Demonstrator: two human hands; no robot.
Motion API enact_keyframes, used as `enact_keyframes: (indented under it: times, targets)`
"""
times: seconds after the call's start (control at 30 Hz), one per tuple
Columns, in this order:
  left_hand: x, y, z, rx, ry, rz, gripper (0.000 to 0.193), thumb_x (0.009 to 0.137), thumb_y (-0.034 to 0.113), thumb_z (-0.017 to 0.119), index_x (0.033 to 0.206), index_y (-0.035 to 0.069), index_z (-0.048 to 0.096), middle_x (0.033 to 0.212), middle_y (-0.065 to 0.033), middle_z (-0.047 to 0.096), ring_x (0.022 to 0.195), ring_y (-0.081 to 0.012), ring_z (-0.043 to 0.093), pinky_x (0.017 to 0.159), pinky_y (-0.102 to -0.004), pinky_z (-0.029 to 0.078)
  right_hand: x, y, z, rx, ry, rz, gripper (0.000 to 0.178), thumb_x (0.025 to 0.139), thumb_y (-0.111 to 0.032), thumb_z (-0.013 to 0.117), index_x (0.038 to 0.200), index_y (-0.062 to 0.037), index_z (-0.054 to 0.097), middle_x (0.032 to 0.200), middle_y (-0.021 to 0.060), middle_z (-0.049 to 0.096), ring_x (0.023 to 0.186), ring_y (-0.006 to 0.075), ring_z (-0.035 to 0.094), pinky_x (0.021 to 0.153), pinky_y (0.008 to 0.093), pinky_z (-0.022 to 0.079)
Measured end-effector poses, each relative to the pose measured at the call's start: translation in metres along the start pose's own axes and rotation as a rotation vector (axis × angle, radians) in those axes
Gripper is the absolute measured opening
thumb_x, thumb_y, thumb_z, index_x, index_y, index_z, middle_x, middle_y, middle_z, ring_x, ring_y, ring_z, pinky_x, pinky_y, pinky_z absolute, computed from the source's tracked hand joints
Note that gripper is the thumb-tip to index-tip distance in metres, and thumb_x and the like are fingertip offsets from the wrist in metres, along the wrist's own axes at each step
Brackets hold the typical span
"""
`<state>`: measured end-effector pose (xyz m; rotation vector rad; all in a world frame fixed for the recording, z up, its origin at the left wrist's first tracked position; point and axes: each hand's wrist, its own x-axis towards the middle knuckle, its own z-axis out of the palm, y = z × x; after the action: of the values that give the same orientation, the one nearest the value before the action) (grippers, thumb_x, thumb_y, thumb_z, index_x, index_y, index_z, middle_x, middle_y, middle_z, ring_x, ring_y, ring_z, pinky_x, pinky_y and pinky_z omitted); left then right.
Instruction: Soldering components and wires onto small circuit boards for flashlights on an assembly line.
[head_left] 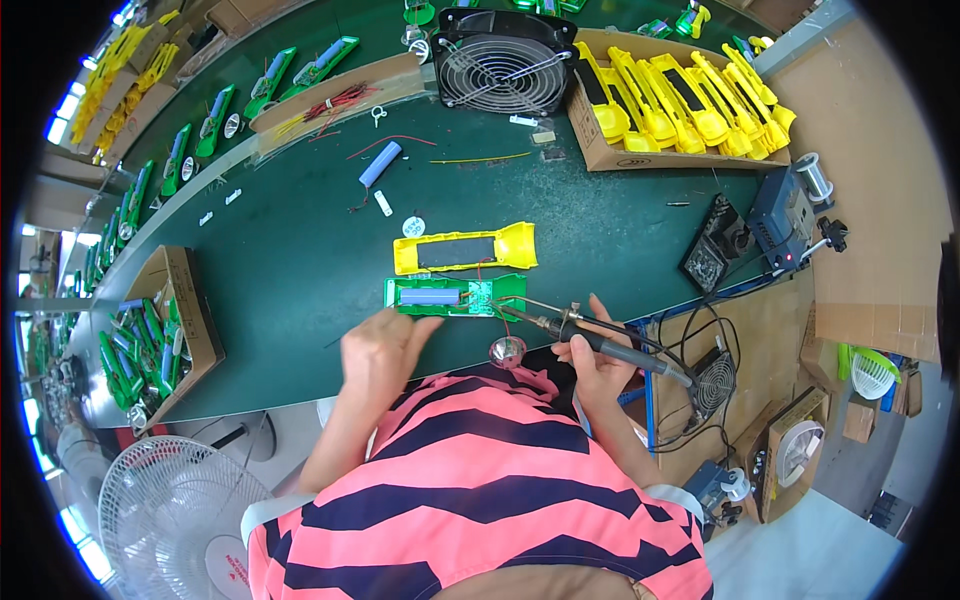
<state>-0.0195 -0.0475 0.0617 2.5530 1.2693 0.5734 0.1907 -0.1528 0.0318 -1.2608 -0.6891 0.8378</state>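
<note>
A green flashlight housing (pixel 390 295) lies open on the bench, with a blue cylindrical battery cell (pixel 430 297) and a small circuit board (pixel 480 296) inside. My left hand (pixel 380 350) is closed at its near left edge; the fingertips are partly hidden. In my right hand (pixel 598 360) is a soldering iron (pixel 610 345), its tip over the board's right end, with a thin feed tube alongside. Just beyond lies a yellow housing half (pixel 515 246) with a dark panel, joined by thin red wires. A shiny round reflector (pixel 507 351) hangs at the bench's near edge.
A carton of yellow housings (pixel 690 100) stands far right beside a black fan (pixel 505 70). The blue soldering station (pixel 783 218) sits at right. At left is a box of green assemblies (pixel 190 310). A loose battery cell (pixel 380 163) and wires lie beyond the work.
</note>
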Motion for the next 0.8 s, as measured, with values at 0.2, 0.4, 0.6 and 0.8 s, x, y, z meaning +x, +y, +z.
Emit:
enact_keyframes:
  times: [0.2, 0.4, 0.6, 0.8]
  targets:
    - [0.006, -0.009, -0.017, 0.159, 0.142, -0.03, 0.013, 0.069, 0.004, 0.061, 0.082, 0.002, 0.062, 0.09, -0.0147, 0.058, 0.074, -0.0245, 0.058, 0.061, -0.0321, 0.048, 0.005, 0.002, -0.005, -0.071, -0.078, -0.011, 0.018, 0.077, 0.002, 0.057, 0.094, 0.006, 0.053, 0.075, 0.0094, 0.061, 0.064, 0.012, 0.063, 0.092, 0.0348, 0.04]
    - [0.012, 0.001, 0.018, -0.208, 0.072, 0.292, 0.027, 0.061, 0.0, 0.058, 0.088, 0.003, 0.061, 0.087, -0.0102, 0.055, 0.076, -0.0236, 0.056, 0.066, -0.0326, 0.046, 0.005, -0.006, -0.003, -0.074, -0.088, -0.013, 0.022, 0.077, 0.002, 0.057, 0.097, 0.0068, 0.05, 0.077, 0.0099, 0.061, 0.063, 0.0118, 0.062, 0.084, 0.0308, 0.046]
    - [0.02, 0.002, 0.029, -0.18, 0.009, 0.389, 0.024, 0.063, 0.003, 0.059, 0.086, 0.003, 0.059, 0.078, -0.0075, 0.05, 0.07, -0.022, 0.053, 0.061, -0.0315, 0.044, 0.003, -0.005, -0.003, -0.021, -0.046, 0.062, 0.021, 0.077, 0.002, 0.057, 0.096, 0.0063, 0.051, 0.074, 0.0091, 0.061, 0.061, 0.0113, 0.062, 0.087, 0.0364, 0.044]
    - [0.023, 0.005, 0.026, -0.107, -0.059, 0.387, 0.022, 0.064, 0.004, 0.058, 0.086, 0.002, 0.06, 0.076, -0.0071, 0.047, 0.069, -0.0213, 0.052, 0.061, -0.0313, 0.043, 0.008, 0.002, -0.005, -0.113, -0.048, -0.03, 0.011, 0.075, 0.001, 0.057, 0.086, 0.0031, 0.055, 0.06, 0.0043, 0.061, 0.057, 0.0101, 0.062, 0.101, 0.0461, 0.024]
